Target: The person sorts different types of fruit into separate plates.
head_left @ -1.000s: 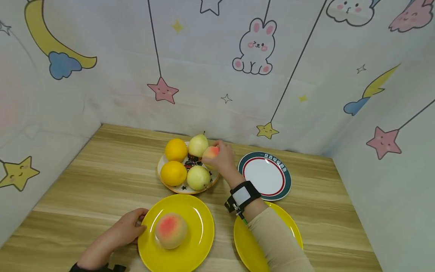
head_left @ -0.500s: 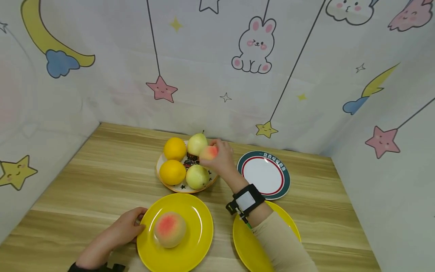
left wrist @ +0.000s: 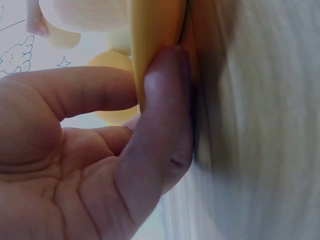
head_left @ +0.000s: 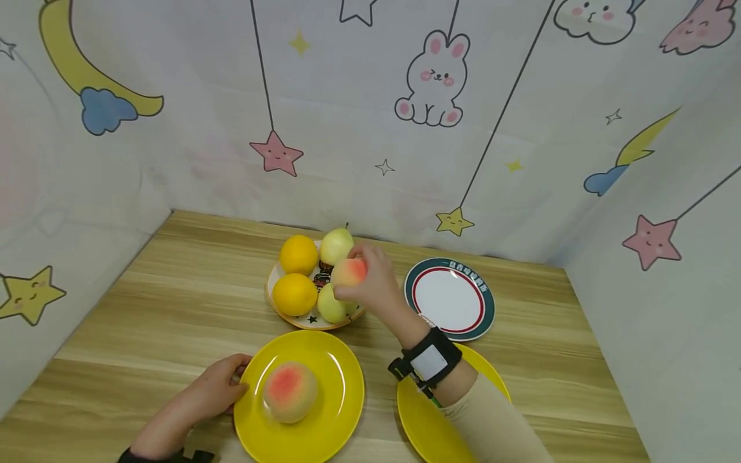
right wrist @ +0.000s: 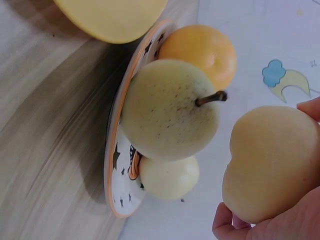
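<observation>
My right hand [head_left: 379, 283] grips a peach [head_left: 347, 273] over the patterned plate [head_left: 307, 319]. In the right wrist view this peach [right wrist: 272, 162] is apart from the plate and its pear [right wrist: 167, 112]. Two oranges [head_left: 294, 294] and two pears [head_left: 336, 246] lie on that plate; the held peach partly hides the nearer pear [head_left: 331, 308]. At the lower left, my left hand [head_left: 214, 386] pinches the rim of a yellow plate [head_left: 338, 392], which bears another peach [head_left: 291, 392]. The left wrist view shows the hand's [left wrist: 85, 160] thumb and fingers on either side of the rim.
A white plate with a dark green rim [head_left: 448, 299] lies right of the fruit. My right forearm partly covers a second yellow plate [head_left: 425, 418] in front of it. Cartoon-printed cloth walls [head_left: 347, 186] stand behind and beside the wooden table [head_left: 173, 302].
The right hand has brought its peach slightly toward me and left, from beside the far pear to above the nearer one. The left hand and its plate stay in place.
</observation>
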